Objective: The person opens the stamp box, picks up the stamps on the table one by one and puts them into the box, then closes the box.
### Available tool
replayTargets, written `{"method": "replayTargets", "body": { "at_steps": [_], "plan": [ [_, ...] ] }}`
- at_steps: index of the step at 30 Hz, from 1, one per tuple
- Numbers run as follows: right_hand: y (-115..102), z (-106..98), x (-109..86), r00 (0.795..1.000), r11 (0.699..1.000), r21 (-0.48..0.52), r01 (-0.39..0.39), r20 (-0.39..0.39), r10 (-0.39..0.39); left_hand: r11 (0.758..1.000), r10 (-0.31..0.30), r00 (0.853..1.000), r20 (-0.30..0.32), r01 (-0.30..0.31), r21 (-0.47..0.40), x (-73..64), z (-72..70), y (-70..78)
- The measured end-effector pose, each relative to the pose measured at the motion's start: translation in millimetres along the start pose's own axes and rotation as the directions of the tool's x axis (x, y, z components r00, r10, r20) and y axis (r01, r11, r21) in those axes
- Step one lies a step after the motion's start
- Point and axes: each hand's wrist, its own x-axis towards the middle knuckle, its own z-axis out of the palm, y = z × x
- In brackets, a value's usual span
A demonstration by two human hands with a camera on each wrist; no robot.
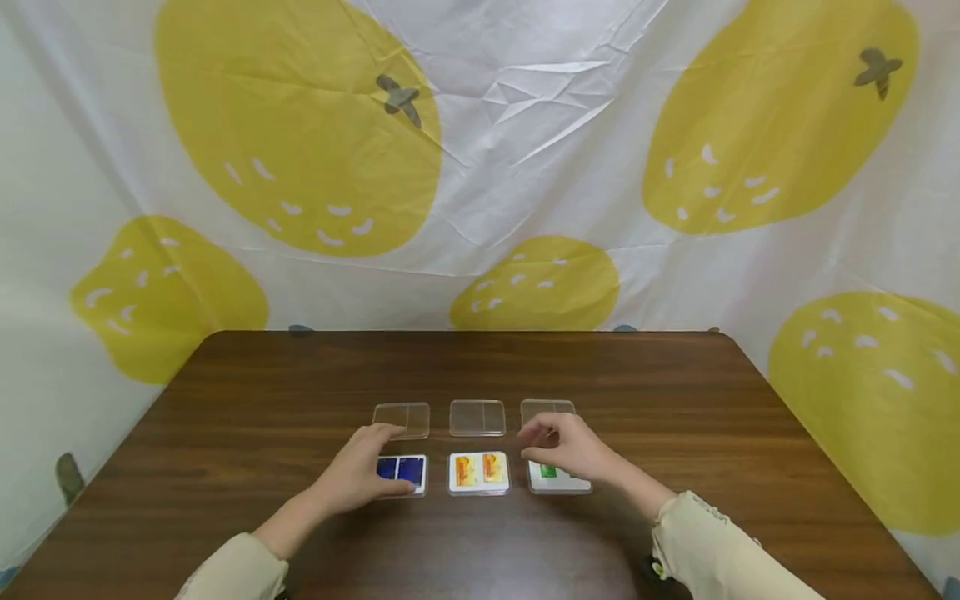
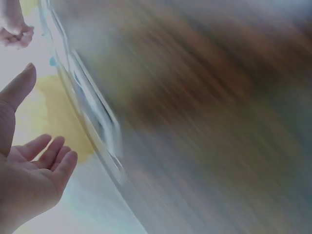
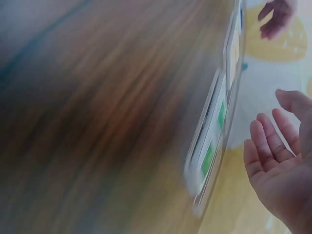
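Three flat clear plastic cases with cards form a front row. My left hand (image 1: 351, 473) is over the left case, whose cards (image 1: 411, 469) are dark blue; its thumb overlaps the front edge, and part of the case is hidden. In the middle lies a case with two orange-yellow pictures (image 1: 481, 472). My right hand (image 1: 576, 452) hovers at the right case, with white and green cards (image 1: 558, 483), partly covering it. In the left wrist view the left hand (image 2: 34, 178) has spread, relaxed fingers. The right hand (image 3: 280, 151) shows loosely bent fingers around nothing in the right wrist view.
Behind the cases lie three transparent plastic covers: left (image 1: 418, 419), middle (image 1: 477, 418) and right (image 1: 553, 407), the last partly behind the right hand. The dark wooden table (image 1: 480, 362) ends at a white cloth with yellow fruit prints (image 1: 540, 283).
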Motion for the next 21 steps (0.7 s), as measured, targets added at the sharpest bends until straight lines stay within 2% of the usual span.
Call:
{"method": "replayTargets", "body": {
  "at_steps": [4,10,13,18,21],
  "plan": [
    [15.1,-15.7,-9.1,0.998,1.000,-0.015,-0.020,-0.056,0.019,0.997,0.050,0.999,0.017,-0.048,-0.055,11.2,11.8,18.6],
    [29.9,-32.7,-15.6,0.985,0.995,-0.008,-0.104,-0.139,0.101,0.988,0.136,0.985,0.103,-0.127,-0.088,33.1,32.3,43.6],
    [34.8,-38.4,-15.6,0.981,0.992,0.005,-0.123,-0.153,0.122,0.985,0.168,0.976,0.137,-0.160,-0.068,43.0,43.1,54.4],
    [43.3,-42.7,-13.3,0.975,0.990,-0.033,-0.141,-0.178,0.133,0.980,0.197,0.963,0.183,-0.195,-0.026,55.7,59.5,71.0],
    [33.8,-45.0,-10.7,0.971,0.987,-0.031,-0.156,-0.187,0.147,0.978,0.199,0.958,0.206,-0.206,0.013,61.4,67.8,77.0]
  ]
}}
